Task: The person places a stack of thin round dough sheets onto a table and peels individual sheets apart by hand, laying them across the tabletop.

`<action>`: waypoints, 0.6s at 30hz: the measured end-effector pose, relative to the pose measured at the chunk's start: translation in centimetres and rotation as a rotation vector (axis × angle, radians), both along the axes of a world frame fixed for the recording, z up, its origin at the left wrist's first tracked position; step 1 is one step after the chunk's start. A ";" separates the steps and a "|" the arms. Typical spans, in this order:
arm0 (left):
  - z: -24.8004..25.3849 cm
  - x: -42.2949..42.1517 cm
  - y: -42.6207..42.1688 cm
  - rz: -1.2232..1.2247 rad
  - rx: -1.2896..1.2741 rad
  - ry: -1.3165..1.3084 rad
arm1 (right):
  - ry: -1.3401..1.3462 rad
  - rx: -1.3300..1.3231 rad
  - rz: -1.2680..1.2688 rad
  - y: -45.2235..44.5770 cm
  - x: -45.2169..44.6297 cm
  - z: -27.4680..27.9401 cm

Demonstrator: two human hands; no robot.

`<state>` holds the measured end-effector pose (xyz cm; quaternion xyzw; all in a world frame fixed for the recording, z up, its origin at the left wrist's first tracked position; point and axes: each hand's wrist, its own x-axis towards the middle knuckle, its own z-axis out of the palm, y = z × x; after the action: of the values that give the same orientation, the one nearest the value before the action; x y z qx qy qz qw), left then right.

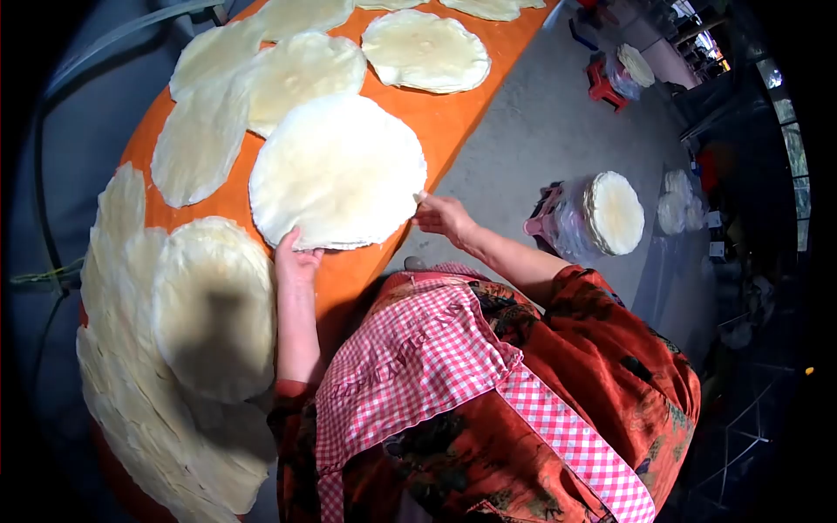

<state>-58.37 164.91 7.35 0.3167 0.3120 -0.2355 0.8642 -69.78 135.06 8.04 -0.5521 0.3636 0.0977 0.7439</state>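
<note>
A thick round stack of pale flatbreads (338,170) lies near the right edge of the orange-covered table (443,131). At its near edge, my left hand (298,254) grips the stack, with the thumb on top and the other fingers partly hidden. My right hand (440,215) pinches the stack's right edge between thumb and fingers. Beside my left forearm sits another round flatbread stack (214,301), with a shadow across it. Overlapping thin flatbreads (199,144) spread beyond the held stack, and a separate round one (425,52) lies at the top.
More overlapping sheets (131,383) cover the table's left side. On the grey floor to the right, a flatbread stack (614,213) in clear plastic rests on a pink stool (545,216). Farther off stands a red stool (603,85) with another stack (636,66).
</note>
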 end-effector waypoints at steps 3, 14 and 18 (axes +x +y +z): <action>2.2 0.2 -0.4 0.026 0.058 -0.018 | -0.221 0.334 -0.132 -0.4 3.0 -0.8; -0.2 -4.1 1.0 0.063 0.064 -0.237 | -0.141 0.413 0.150 -6.7 11.3 -1.2; -0.9 -2.9 1.1 0.083 0.269 -0.136 | -0.049 0.317 0.172 -6.4 13.5 1.6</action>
<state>-61.25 166.05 6.46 0.4318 0.2944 -0.1334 0.8421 -56.24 128.70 9.65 -0.4592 0.2771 0.2036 0.8191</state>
